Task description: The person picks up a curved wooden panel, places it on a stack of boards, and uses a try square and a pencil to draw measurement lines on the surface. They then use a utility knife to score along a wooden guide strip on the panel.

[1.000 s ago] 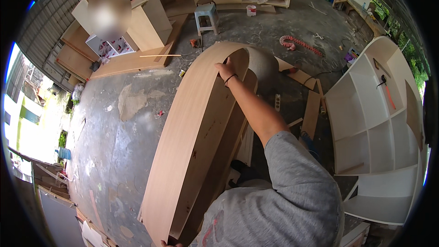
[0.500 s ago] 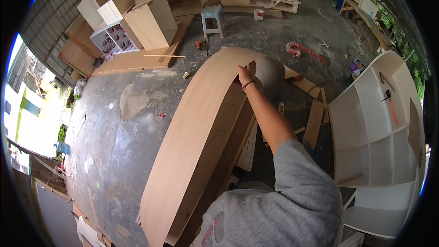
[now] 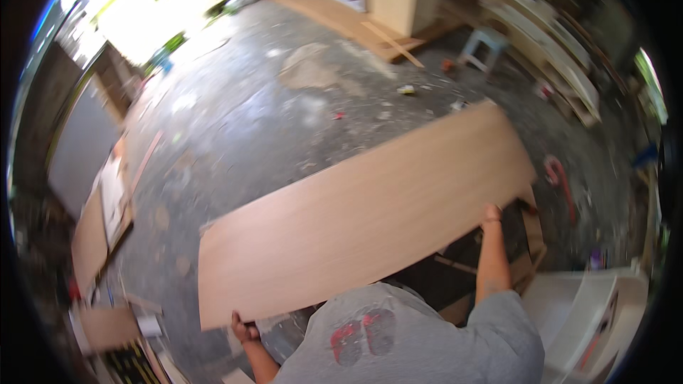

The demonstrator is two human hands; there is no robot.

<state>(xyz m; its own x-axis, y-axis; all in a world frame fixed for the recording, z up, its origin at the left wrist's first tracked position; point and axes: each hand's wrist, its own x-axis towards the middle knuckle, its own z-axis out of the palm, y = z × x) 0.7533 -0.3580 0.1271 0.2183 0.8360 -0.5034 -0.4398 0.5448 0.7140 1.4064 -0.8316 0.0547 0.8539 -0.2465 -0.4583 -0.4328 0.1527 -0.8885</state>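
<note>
The board (image 3: 356,220), a long pale wood sheet, lies slantwise in front of the person, its left end nearer the body and its right end farther out. The left hand (image 3: 243,328) is at the board's near edge, close to the left end, with the thumb up by the rim; it seems to grip that edge, though the fingers underneath are hidden. The right hand (image 3: 491,215) is on the same near edge toward the right end, fingers curled at the rim, apparently grasping it; blur and the board hide the rest of that grip. The shirt (image 3: 398,334) is just beside the middle of the board's near edge. Below that edge, near the right hand, a thin strip (image 3: 455,264) of wood shows in shadow. Past the board's right end is a red hose (image 3: 560,183); nearer the body on that side stands a white cabinet (image 3: 562,306). Beyond the board's far edge, a small red scrap (image 3: 339,116) lies on the floor (image 3: 242,142), with the stool (image 3: 488,39) farther off, beyond the right end. A grey panel (image 3: 85,146) leans well to the board's left.
</note>
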